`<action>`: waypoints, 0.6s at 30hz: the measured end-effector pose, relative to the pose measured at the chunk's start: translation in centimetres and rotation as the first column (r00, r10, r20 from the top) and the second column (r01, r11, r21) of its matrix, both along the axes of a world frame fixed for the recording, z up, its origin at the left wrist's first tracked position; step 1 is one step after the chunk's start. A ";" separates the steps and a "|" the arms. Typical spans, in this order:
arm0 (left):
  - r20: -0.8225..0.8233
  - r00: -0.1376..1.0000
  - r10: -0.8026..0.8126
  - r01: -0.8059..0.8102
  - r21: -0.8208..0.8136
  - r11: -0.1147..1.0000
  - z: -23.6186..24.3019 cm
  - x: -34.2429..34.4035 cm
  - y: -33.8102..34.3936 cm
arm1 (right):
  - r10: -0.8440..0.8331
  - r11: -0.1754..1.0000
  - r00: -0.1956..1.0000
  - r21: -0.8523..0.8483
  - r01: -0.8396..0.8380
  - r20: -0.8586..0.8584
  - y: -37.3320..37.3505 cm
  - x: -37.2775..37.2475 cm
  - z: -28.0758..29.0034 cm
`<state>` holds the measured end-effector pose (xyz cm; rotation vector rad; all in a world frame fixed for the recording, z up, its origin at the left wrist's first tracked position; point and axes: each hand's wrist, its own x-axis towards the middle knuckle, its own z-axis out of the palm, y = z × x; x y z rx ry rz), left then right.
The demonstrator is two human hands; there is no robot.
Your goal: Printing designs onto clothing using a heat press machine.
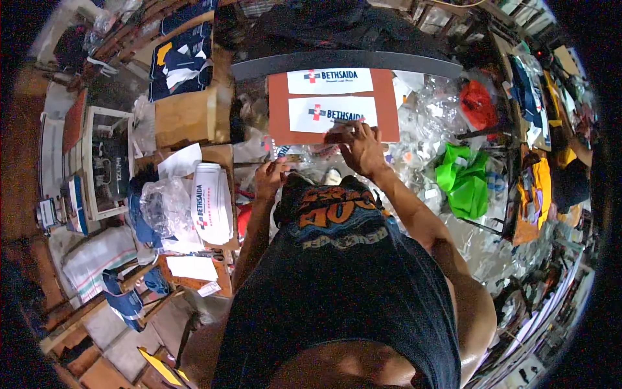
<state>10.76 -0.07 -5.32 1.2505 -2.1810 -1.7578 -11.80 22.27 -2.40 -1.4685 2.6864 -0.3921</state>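
Observation:
A reddish-brown board (383, 107) lies ahead of me with two white printed sheets on it, a far one (330, 82) and a near one (304, 110). Above the right part of the near sheet is my right hand (365, 150), fingers bent together around something dark and thin that I cannot make out. Left of the board's near edge, my left hand (271, 176) has its fingers closed on a white printed piece (283, 150), seen edge-on and partly hidden.
A stack of white printed sheets (212, 207) and crumpled clear plastic (165, 207) sit at my left. On the right lie green bags (461, 181), a red bundle (478, 104) and heaped clear plastic (431, 117). A dark bar (350, 61) runs behind the board.

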 end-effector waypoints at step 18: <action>-0.267 0.963 0.042 -0.064 -0.073 0.995 2.1 -0.4 0.7 | -0.061 0.996 0.998 -0.064 0.063 0.027 -1.9 -2.8 1.8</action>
